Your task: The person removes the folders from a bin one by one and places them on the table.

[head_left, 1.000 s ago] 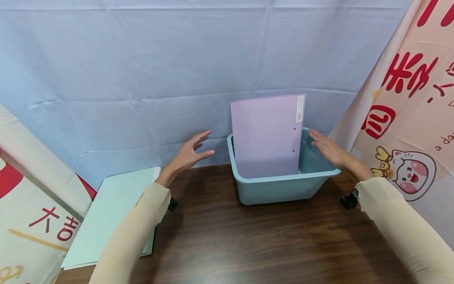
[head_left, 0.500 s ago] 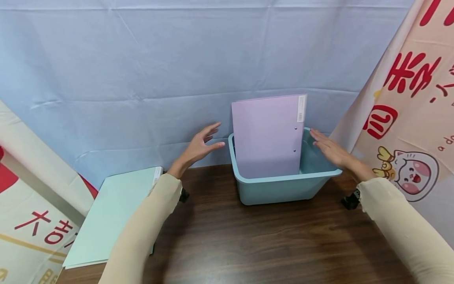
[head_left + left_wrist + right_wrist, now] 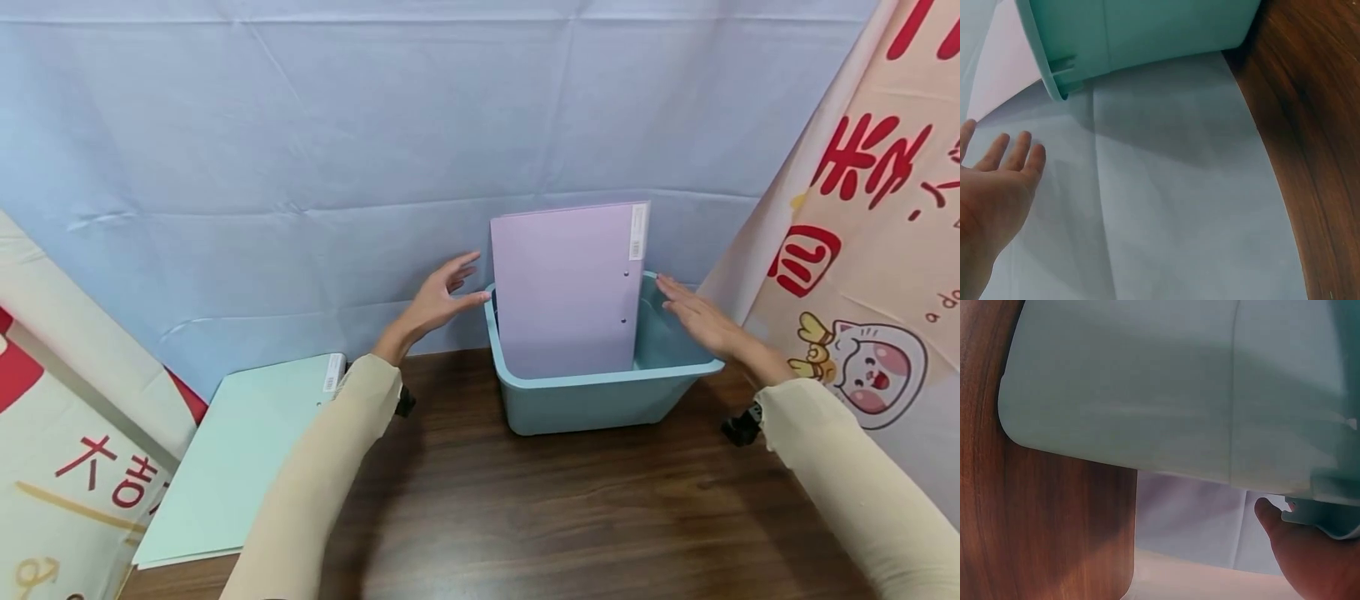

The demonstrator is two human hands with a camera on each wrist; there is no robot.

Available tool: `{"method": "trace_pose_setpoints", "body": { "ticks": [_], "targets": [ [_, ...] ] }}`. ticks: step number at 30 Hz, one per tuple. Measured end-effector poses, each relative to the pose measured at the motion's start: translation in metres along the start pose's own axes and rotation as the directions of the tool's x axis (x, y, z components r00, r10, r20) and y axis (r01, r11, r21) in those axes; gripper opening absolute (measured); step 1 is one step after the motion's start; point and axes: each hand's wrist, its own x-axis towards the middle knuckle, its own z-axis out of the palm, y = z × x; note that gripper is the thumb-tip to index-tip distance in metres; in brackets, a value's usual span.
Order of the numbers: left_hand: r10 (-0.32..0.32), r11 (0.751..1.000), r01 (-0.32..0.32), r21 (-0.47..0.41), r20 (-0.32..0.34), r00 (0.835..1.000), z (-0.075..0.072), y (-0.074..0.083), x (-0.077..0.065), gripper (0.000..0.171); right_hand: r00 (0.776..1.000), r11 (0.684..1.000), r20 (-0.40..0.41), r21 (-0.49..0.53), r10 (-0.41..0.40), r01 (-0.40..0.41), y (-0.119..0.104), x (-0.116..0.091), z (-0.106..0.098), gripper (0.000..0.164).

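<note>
A light blue plastic bin (image 3: 592,408) stands on the table against the cloth backdrop. Upright inside it, a purple file folder (image 3: 562,283) rises well above the rim, a white label at its upper right corner. My left hand (image 3: 438,300) is just off the bin's left rim, fingers spread and thumb apart, holding nothing. In the left wrist view that hand (image 3: 997,194) is near the folder's pale corner (image 3: 1007,69). My right hand (image 3: 701,321) holds the bin's right rim, fingers over it; the right wrist view has the thumb (image 3: 1266,515) below the rim.
Mint green folders (image 3: 240,450) lie on the brown wooden table (image 3: 570,508) at the left, partly behind the left sleeve. A pale blue cloth (image 3: 360,150) hangs behind, and printed cloths (image 3: 862,275) flank both sides.
My left hand has moved right and slightly up, from open space to close beside the bin's left rim. The right hand, bin and purple folder have stayed in place.
</note>
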Motion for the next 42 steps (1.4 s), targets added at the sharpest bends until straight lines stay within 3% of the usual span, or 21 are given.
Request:
{"method": "trace_pose_setpoints", "body": {
  "ticks": [15, 27, 35, 42],
  "targets": [
    [0.022, 1.000, -0.022, -0.011, -0.007, 1.000, 0.014, 0.003, 0.023, 0.079, 1.000, 0.999, 0.001, 0.031, -0.017, 0.017, 0.002, 0.000, 0.001, 0.059],
    [-0.022, 0.999, 0.022, -0.042, -0.010, 1.000, 0.022, 0.004, 0.035, 0.079, 1.000, 1.000, -0.015, 0.007, -0.018, 0.018, 0.002, -0.001, 0.002, 0.062],
    [-0.027, 0.994, 0.026, -0.109, -0.009, 1.000, 0.028, 0.003, 0.045, 0.079, 1.000, 1.000, -0.012, 0.001, -0.011, 0.011, 0.004, 0.000, 0.001, 0.060],
    [-0.027, 0.996, 0.027, -0.086, -0.006, 1.000, 0.033, 0.005, 0.053, 0.081, 1.000, 1.000, -0.011, -0.002, -0.022, 0.022, 0.003, 0.001, 0.002, 0.060]
  ]
}}
